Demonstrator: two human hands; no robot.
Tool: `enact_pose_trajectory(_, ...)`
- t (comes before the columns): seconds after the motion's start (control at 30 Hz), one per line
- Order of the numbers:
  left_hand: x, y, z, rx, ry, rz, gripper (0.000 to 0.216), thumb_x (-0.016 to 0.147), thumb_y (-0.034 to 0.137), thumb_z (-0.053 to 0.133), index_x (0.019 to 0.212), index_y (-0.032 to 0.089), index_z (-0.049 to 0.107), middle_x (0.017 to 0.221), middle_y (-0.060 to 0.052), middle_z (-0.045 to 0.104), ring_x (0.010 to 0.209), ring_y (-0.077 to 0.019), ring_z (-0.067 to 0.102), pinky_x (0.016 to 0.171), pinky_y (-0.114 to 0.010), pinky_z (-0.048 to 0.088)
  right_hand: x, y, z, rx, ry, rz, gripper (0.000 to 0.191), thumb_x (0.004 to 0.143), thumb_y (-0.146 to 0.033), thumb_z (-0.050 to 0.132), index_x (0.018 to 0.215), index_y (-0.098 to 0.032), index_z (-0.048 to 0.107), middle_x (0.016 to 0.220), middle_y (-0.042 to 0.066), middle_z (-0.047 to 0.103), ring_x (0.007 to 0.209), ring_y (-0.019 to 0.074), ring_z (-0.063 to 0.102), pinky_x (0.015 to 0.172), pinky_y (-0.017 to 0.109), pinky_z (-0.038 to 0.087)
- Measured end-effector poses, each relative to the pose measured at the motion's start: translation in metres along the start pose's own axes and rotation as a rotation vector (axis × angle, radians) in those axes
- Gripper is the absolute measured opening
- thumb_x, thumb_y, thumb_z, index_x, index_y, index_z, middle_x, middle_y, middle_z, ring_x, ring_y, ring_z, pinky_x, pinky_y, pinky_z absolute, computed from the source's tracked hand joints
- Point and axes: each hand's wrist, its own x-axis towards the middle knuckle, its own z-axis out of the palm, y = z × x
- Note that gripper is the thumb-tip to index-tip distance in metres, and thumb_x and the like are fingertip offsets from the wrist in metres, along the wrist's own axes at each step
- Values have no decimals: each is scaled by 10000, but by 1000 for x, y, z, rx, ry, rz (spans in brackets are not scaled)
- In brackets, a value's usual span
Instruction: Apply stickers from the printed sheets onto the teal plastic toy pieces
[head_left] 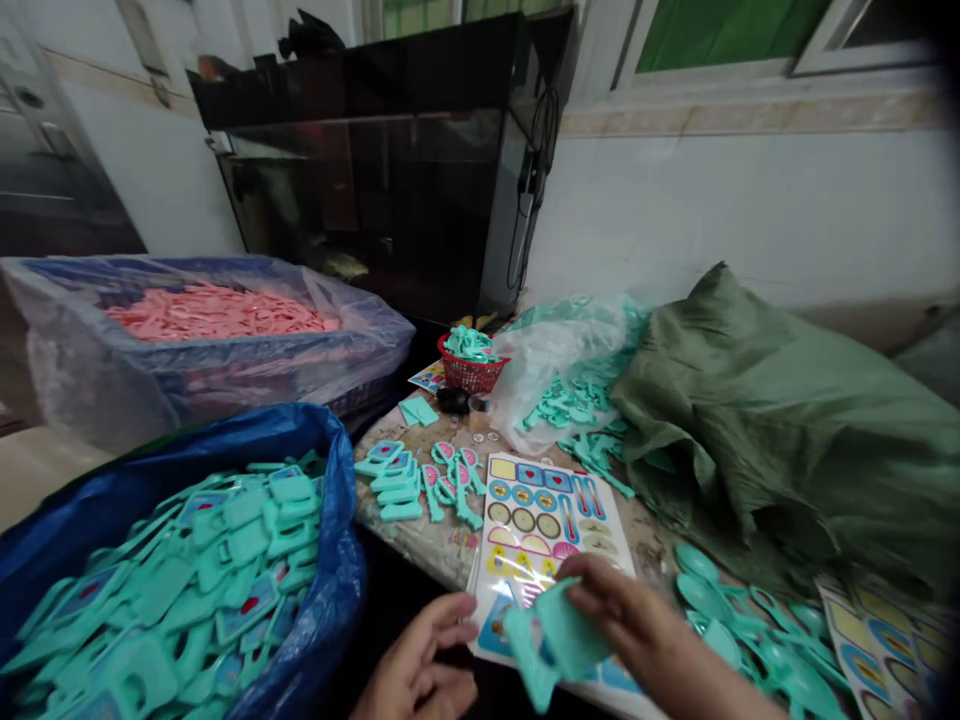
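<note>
My right hand (637, 625) pinches a teal plastic toy piece (559, 635) just above the near end of a sticker sheet (536, 520) on the table. My left hand (420, 665) hovers to the left of the piece, fingers curled loosely and apart, holding nothing that I can see. Small groups of teal pieces with stickers on them (420, 475) lie beyond the sheet.
A blue bag (330, 560) full of teal pieces stands at lower left. Behind it is a clear-lined bin of pink pieces (214, 310). A red basket (471, 372), a clear bag of teal parts (562, 380), a green cloth (765, 420) and more teal pieces (757, 640) crowd the table.
</note>
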Motion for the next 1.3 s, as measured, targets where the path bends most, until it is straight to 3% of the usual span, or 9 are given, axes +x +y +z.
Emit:
enact_pose_trajectory(0.1,2,14,13,-6,-226,22,621,738,378,655,1303,264,425,1266,-82,540,1144,-256,498,943,-358,393,-2,-12,48,32,-269,-149,234,874,-337,412,934,-255,622,826,4,642,756,161,578,676,245,439)
enact_pose_trajectory(0.2,1,18,18,32,-252,-68,418,771,360,609,1160,210,575,985,-37,661,937,-210,590,855,-308,424,-1,-11,68,25,-252,-169,180,806,-320,510,869,-220,646,826,27,628,761,169,584,673,248,442)
enact_pose_trajectory(0.33,1,15,15,-27,-46,-148,320,775,401,587,950,139,639,762,-16,622,674,-135,567,616,-233,442,6,0,40,86,-1,90,362,814,-502,459,1027,-228,562,904,43,608,819,198,573,744,298,456)
enact_pose_trajectory(0.43,6,16,14,-111,67,-176,328,761,421,605,892,121,621,724,-16,605,624,-121,551,583,-234,452,18,14,7,49,166,178,427,844,-575,316,946,-245,566,914,42,609,877,222,561,805,330,437)
enact_pose_trajectory(0.53,14,18,15,-198,97,-159,330,755,413,622,903,119,608,748,-31,621,638,-128,561,592,-242,465,32,34,-12,-6,280,186,433,831,-580,324,845,-238,590,811,34,610,805,223,559,763,330,435)
enact_pose_trajectory(0.73,34,19,22,-383,111,-107,281,776,355,611,949,134,594,861,-68,652,727,-172,600,648,-290,487,58,68,-17,-41,299,163,410,802,-536,364,770,-208,609,606,-2,547,589,178,516,551,279,415)
enact_pose_trajectory(0.87,53,24,29,-460,103,-100,311,761,330,626,1005,144,582,887,-73,660,750,-188,616,705,-317,481,90,76,-19,-136,354,153,271,802,-411,417,793,-206,594,734,16,591,695,178,542,606,272,410)
enact_pose_trajectory(1.03,81,21,34,-439,127,-85,301,751,333,628,989,160,563,836,-41,653,700,-151,603,663,-269,463,132,79,-16,-309,444,230,104,817,-259,485,819,-179,552,678,-19,526,602,132,479,579,269,363)
enact_pose_trajectory(1.3,99,12,32,-476,174,-150,273,688,318,665,868,139,563,746,-22,641,618,-149,604,615,-278,473,137,81,-8,-372,417,298,110,836,-257,499,781,-177,551,694,-20,536,630,129,491,584,265,349)
